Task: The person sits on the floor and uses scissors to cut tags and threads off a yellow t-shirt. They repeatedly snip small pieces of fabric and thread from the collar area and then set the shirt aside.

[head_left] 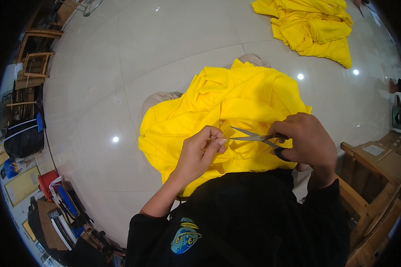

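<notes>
A bright yellow garment lies bunched over my lap and knees. My right hand grips a pair of scissors by its dark handles. Its two blades stand apart and point left, their tips close to the fingertips of my left hand. The thumb and fingers of that hand are pinched together above the cloth; what lies between them, perhaps a thread or a bit of cloth, is too small to make out.
Another heap of yellow cloth lies on the tiled floor at the far right. Near my right side stand a wooden frame and cardboard boxes. Along the left are a black bag, wooden chairs and stacked boards.
</notes>
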